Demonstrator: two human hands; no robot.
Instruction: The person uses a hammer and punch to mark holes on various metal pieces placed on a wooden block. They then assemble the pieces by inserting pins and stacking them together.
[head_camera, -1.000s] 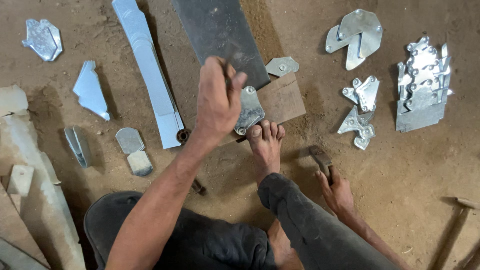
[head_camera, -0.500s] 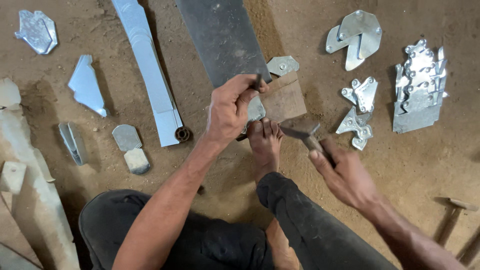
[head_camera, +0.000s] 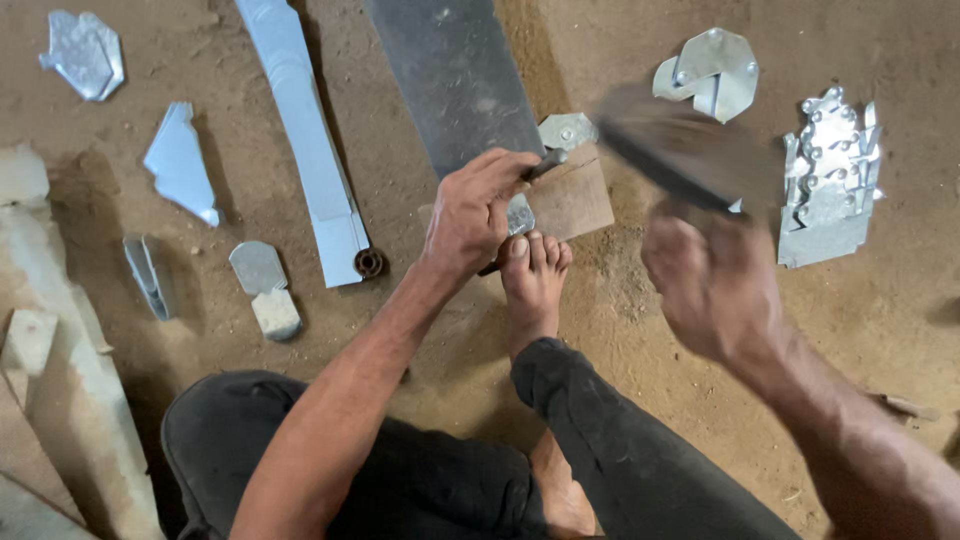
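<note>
Punch (head_camera: 545, 164) sits pinched in your left hand (head_camera: 470, 215) fingers on the metal piece (head_camera: 519, 213); at 3 o'clock, your right hand (head_camera: 715, 285) grips a blurred hammer (head_camera: 680, 150).

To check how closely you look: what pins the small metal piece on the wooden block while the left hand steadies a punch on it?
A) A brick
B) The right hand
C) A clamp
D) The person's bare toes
D: the bare toes press beside the small metal piece on the wooden block, the left hand holds the punch, and the right hand is raised with a blurred hammer.
</note>
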